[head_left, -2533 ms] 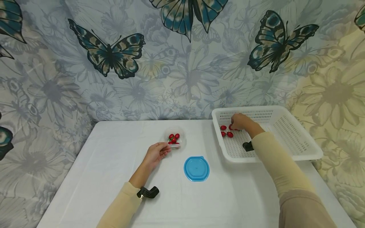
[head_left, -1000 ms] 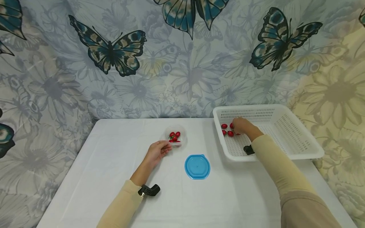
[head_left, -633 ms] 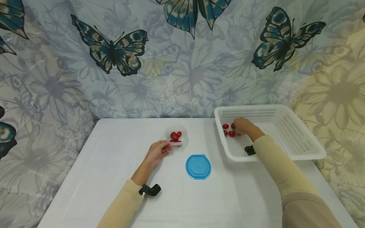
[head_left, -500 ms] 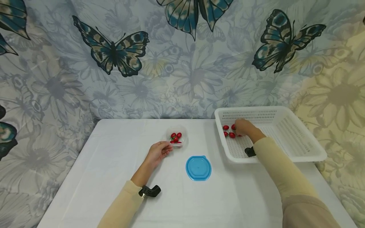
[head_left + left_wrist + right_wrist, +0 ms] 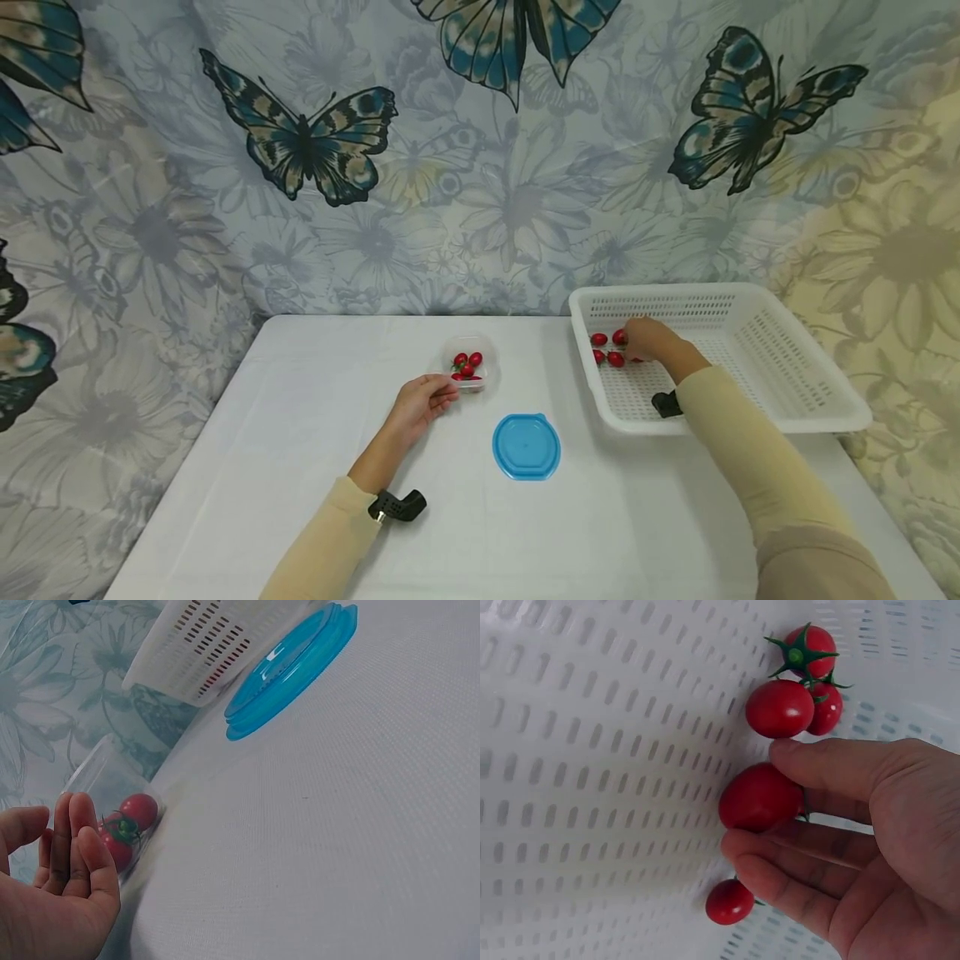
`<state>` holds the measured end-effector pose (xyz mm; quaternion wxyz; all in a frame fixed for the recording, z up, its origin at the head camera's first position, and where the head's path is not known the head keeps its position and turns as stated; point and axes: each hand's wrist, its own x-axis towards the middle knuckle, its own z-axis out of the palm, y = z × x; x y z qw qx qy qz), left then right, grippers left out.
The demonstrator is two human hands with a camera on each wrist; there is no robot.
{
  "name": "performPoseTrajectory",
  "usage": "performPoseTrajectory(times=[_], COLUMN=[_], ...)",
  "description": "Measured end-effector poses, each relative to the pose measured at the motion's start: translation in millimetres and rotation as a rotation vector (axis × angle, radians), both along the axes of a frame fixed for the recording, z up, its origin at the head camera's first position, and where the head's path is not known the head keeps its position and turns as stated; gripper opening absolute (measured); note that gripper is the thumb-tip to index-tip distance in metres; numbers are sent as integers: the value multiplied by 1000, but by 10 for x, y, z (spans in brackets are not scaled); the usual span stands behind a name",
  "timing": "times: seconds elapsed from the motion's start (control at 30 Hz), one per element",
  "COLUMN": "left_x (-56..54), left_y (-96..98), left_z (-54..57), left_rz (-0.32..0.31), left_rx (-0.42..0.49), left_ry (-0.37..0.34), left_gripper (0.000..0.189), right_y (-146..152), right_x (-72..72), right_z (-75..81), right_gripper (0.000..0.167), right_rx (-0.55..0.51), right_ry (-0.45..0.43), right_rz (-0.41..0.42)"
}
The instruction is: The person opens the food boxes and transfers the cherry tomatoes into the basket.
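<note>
I had the right hand (image 5: 656, 342) down in the white perforated basket (image 5: 765, 333), its thumb on one side of a cherry tomato (image 5: 757, 799) and bent fingers on the other, pinching the fruit lightly. The left hand (image 5: 418, 402) lay relaxed at the near corner of the clear plastic container (image 5: 471, 385), fingers loosely bent and thumb well apart from them; I could not tell whether they pressed the wall or merely rested by it. For a clean pick, I judged, the grip wanted to sit around the tomato's middle with soft pressure, then go straight up, sparing the neighbouring tomatoes (image 5: 780, 709) just past the thumb and the loose one (image 5: 730, 901) below the fingers. A steadying left hand seemed wise, since so light a container would probably slide if bumped. Inside it sat a small cluster of tomatoes (image 5: 467, 370), green stalks showing. Nearer the person, the blue lid (image 5: 527, 447) lay flat on the white-covered worktop (image 5: 262, 425), apart from container and basket. From the head view the right hand covered its own fingertips and the held fruit, the container's front edge blurred the lowest tomatoes, making a count unsure, and the butterfly-printed backdrop (image 5: 517, 208) ran out of frame.
</note>
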<state>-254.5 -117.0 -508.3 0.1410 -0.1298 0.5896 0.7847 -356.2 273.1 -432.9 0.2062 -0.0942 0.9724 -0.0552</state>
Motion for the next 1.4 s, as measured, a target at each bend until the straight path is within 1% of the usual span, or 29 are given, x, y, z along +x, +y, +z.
performPoseTrajectory(times=[0.1, 0.27, 0.4, 0.6, 0.8, 0.93, 1.03, 1.17, 1.4], left_x=[-10, 3, 9, 46, 39, 28, 21, 14, 12], left_y=[-3, -9, 13, 31, 27, 17, 18, 23, 20], left_z=[-1, -30, -45, -58, -43, -37, -34, -27, -28], left_rz=[6, 15, 16, 1, 17, 19, 19, 20, 24], left_rx=[0, -1, -4, -14, -10, -14, -17, -11, -9], left_ry=[6, 5, 7, 14, 20, 31, 30, 25, 18], left_gripper=[27, 24, 21, 22, 18, 18, 18, 16, 16], right_y=[-3, -9, 0, -40, -200, -349, -474, -642, -950], right_x=[-5, 2, 19, 26, 1, -9, -9, -12, -31], right_z=[36, 135, 249, 389, 584, 699, 729, 728, 740], right_gripper=[14, 25, 32, 33, 32, 32, 33, 32, 31], right_rx=[-30, -48, -49, -65, -174, -239, -252, -247, -255], right_ry=[-7, -1, 43, 133, 223, 246, 252, 271, 274], right_rz=[3, 38, 73, 121, 159, 184, 209, 251, 284])
